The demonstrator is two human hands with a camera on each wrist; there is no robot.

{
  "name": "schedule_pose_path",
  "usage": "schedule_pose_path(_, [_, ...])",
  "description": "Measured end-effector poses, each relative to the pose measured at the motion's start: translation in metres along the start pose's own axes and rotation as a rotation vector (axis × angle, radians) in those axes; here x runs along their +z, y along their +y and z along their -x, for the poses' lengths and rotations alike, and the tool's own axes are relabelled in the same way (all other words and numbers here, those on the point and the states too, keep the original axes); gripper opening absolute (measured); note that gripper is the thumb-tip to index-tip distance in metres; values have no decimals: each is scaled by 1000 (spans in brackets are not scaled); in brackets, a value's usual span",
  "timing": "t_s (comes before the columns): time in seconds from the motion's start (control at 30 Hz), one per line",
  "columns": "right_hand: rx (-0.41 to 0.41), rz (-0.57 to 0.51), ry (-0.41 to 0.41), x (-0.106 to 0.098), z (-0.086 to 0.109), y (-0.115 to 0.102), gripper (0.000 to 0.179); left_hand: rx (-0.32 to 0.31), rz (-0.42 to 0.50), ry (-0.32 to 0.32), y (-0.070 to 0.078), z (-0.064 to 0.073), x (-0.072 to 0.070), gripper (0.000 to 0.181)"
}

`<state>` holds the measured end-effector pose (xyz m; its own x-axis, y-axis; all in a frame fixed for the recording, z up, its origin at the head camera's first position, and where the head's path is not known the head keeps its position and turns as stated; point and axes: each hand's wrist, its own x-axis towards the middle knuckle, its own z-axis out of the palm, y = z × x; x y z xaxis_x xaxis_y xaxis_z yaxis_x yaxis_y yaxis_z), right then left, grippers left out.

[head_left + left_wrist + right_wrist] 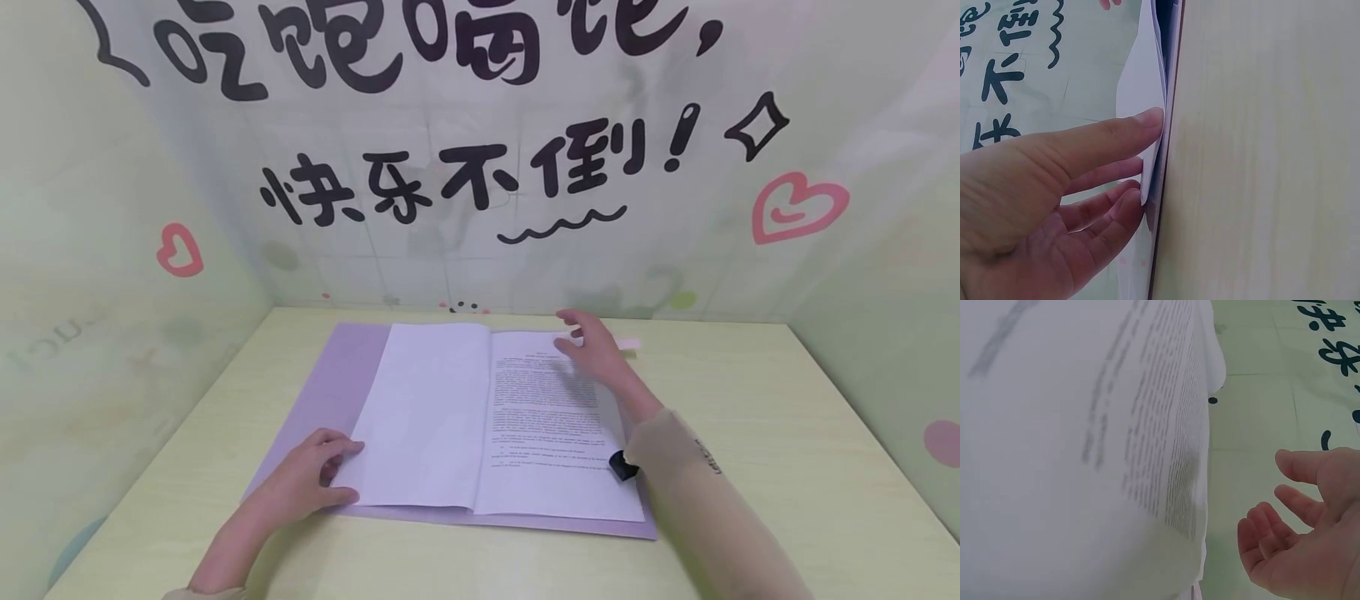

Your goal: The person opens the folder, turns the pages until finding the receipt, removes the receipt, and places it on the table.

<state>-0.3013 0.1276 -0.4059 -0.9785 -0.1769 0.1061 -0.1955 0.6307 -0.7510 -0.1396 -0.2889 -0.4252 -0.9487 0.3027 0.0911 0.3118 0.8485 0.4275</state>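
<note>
A stapled-looking sheaf of white paper lies spread in a purple folder (pixel 352 358) on the table. Its left page (pixel 427 408) is blank; the right page (pixel 547 425) carries dense printed text. My left hand (pixel 307 475) rests at the lower left corner of the blank page, thumb and fingertips apart and touching the paper near its edge. In the left wrist view the left thumb (pixel 1147 122) lies against the sheets, which stand slightly apart. Over the upper right of the printed page, my right hand (pixel 596 350) is raised, with loosely bent fingers and nothing in them.
Pink and yellow tabs (pixel 628 343) stick out past the right page's upper edge. A small black item (pixel 622 465) sits at the right sleeve's cuff. Behind the pale wooden table (pixel 757 417) stands a light wall (pixel 420 275) with large black lettering; side walls close both sides.
</note>
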Motion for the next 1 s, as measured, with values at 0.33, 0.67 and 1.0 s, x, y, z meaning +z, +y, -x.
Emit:
schedule_pose_path(0.33, [74, 24, -17, -21, 11, 29, 57, -1, 12, -3, -1, 0, 0, 60])
schedule_pose_path(0.67, [147, 123, -58, -26, 16, 48, 65, -16, 35, -9, 0, 1, -1, 60])
schedule_pose_path(1.0, [128, 138, -188, -34, 14, 58, 73, -22, 37, -11, -1, 1, 0, 60])
